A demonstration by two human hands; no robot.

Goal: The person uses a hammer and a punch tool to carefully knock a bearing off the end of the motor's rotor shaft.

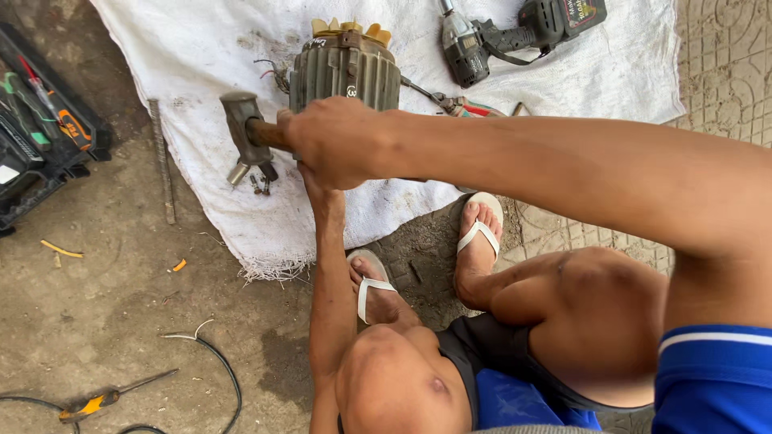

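The person is squatting in white sandals (480, 233) on the concrete, with a screwdriver (104, 397) and a black cable (221, 366) lying off to their left. Their right hand (338, 141) is gripping a hammer (243, 120) by its handle, fist closed tight, the head hanging just left of a ribbed grey motor (346, 72), while the left hand (315, 181) is reaching up beneath it (mostly hidden, so I cannot tell its grip). The motor is standing on a white sack cloth (201, 48), with a cordless drill (515, 36) beyond it and a black toolbox (36, 137) far left.

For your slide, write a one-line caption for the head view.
Right hand grips a hammer beside a ribbed motor housing on white cloth.
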